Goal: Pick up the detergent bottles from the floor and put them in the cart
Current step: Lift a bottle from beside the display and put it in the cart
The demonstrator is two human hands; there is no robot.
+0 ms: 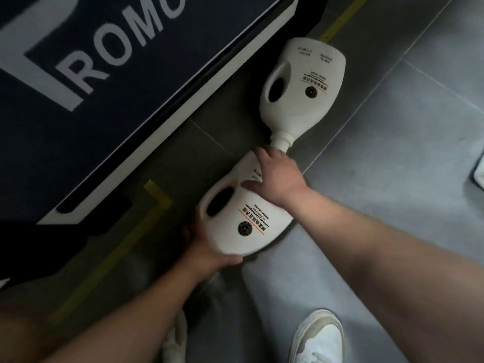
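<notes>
Two white detergent bottles lie on the grey floor in a line. The near bottle (245,218) has a handle hole and a red-striped label. My left hand (209,251) cups its lower end from below. My right hand (276,176) rests flat over its upper end, near the neck of the far bottle. The far bottle (301,86) lies untouched with its neck pointing toward my right hand. No cart is in view.
A dark blue panel (110,82) with large white letters and a white edge fills the upper left, right beside the bottles. Yellow tape lines (154,200) mark the floor. My white shoe (320,339) stands at the bottom. A white object (479,174) shows at the right edge.
</notes>
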